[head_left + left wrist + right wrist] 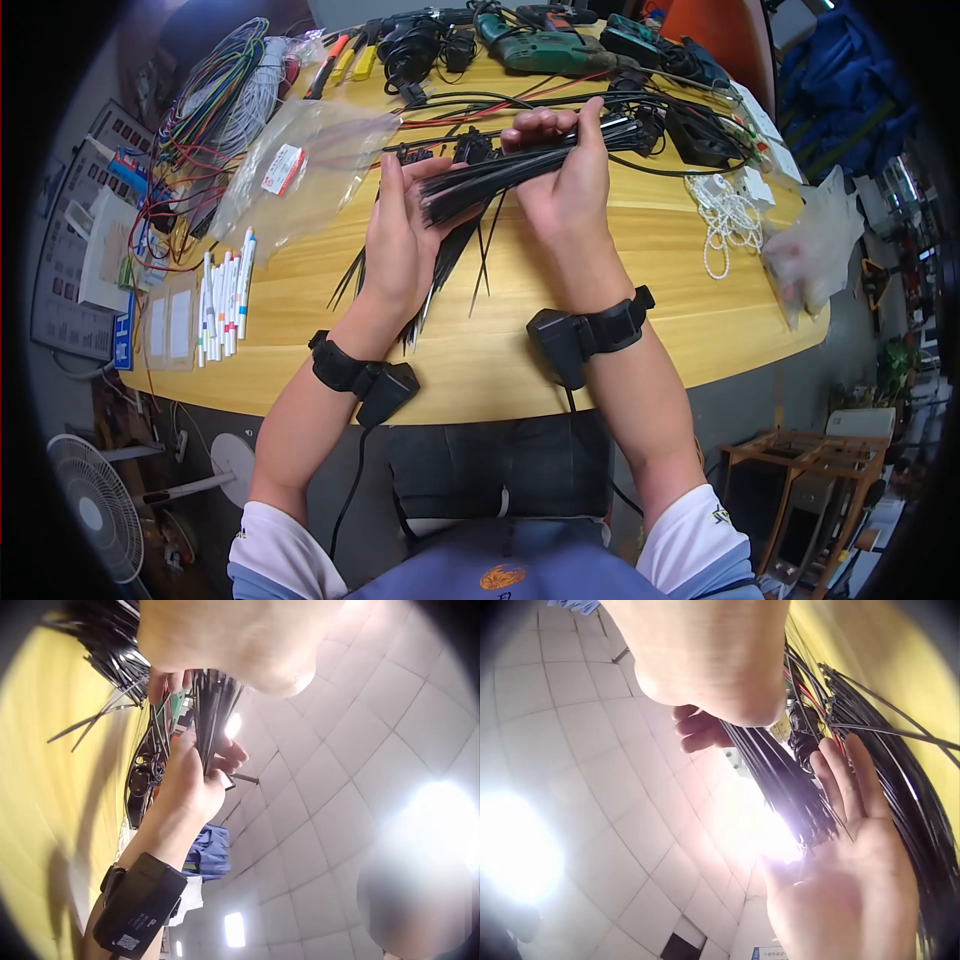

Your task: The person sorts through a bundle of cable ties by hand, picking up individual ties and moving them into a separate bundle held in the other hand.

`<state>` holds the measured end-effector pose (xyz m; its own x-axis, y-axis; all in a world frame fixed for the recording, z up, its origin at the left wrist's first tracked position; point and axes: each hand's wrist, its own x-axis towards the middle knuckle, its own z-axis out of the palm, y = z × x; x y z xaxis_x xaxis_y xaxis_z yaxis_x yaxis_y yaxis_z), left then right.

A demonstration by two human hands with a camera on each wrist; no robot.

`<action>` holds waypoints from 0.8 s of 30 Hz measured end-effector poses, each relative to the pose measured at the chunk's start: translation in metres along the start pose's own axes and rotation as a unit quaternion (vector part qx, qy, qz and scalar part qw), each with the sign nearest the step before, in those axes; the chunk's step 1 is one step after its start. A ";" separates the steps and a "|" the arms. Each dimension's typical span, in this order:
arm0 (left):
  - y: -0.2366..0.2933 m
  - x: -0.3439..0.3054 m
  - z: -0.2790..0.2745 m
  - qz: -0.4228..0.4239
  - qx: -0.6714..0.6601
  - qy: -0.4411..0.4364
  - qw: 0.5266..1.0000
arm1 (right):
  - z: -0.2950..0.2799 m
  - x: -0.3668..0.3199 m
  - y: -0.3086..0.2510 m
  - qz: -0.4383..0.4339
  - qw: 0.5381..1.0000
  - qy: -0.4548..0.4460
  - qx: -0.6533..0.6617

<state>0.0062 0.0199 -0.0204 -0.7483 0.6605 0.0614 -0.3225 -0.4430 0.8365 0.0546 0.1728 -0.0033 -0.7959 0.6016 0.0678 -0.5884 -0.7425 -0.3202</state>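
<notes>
Right hand (570, 190), centre-right of the upper frame in the head view, is gripping the bundle of black strips (490, 178), thumb on one side and fingers curling round the other; left hand (398, 240), left of centre, is pressing its palm side to the bundle's near ends, fingers open and fairly straight, not wrapping round it; the bundle is slanting between the two hands, held above the table (690, 310), in the upper middle of the frame.

Progress, as a judgement: picking up and gathering one bundle is looking done; evening the ends is looking partly done, since the tips at the left palm are fanning out and sitting uneven in the right wrist view; whether the far ends are lining up, cannot tell.

Outside the bundle: a loose heap of black strips (889, 761) is lying on the table, some strips crossing and sticking out at the centre of the head frame; these are remaining ungathered; no tie or band is showing round the held bundle.
</notes>
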 end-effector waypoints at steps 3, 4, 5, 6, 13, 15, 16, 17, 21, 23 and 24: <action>0.000 0.000 0.002 -0.011 -0.014 0.008 1.000 | 0.000 0.000 0.002 0.013 1.000 0.018 -0.001; 0.000 0.000 0.003 -0.013 -0.019 0.013 1.000 | 0.001 -0.001 0.004 0.020 0.999 0.025 -0.001; 0.000 0.000 0.002 -0.007 -0.009 0.026 1.000 | 0.002 -0.002 0.004 0.019 1.000 0.022 0.004; -0.001 0.001 0.001 -0.001 0.002 0.040 0.999 | 0.004 -0.003 0.005 0.019 1.000 0.019 0.009; 0.001 0.002 -0.002 -0.006 -0.025 0.066 0.997 | 0.014 -0.009 0.003 0.003 1.000 -0.009 0.028; 0.002 0.001 -0.003 0.000 -0.024 0.063 0.998 | 0.014 -0.006 -0.003 -0.002 0.999 -0.011 0.040; 0.002 0.001 -0.004 0.003 -0.022 0.062 0.998 | 0.014 -0.005 -0.004 -0.005 0.999 -0.012 0.046; 0.003 0.001 -0.003 0.002 -0.026 0.067 0.997 | 0.014 -0.005 -0.002 -0.002 0.999 -0.007 0.042; 0.002 0.001 0.000 -0.007 -0.036 0.078 0.996 | 0.011 -0.006 0.006 0.013 0.999 -0.005 0.028; 0.001 0.001 0.000 -0.004 -0.038 0.079 0.996 | 0.011 -0.007 0.010 0.020 1.000 -0.002 0.011; 0.000 0.002 0.000 0.002 -0.038 0.079 0.996 | 0.012 -0.009 0.012 0.023 1.000 0.008 -0.003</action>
<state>0.0051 0.0210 -0.0198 -0.8297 0.5575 -0.0281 -0.3587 -0.4939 0.7921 0.0531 0.1553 0.0040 -0.8198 0.5714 0.0385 -0.5503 -0.7675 -0.3288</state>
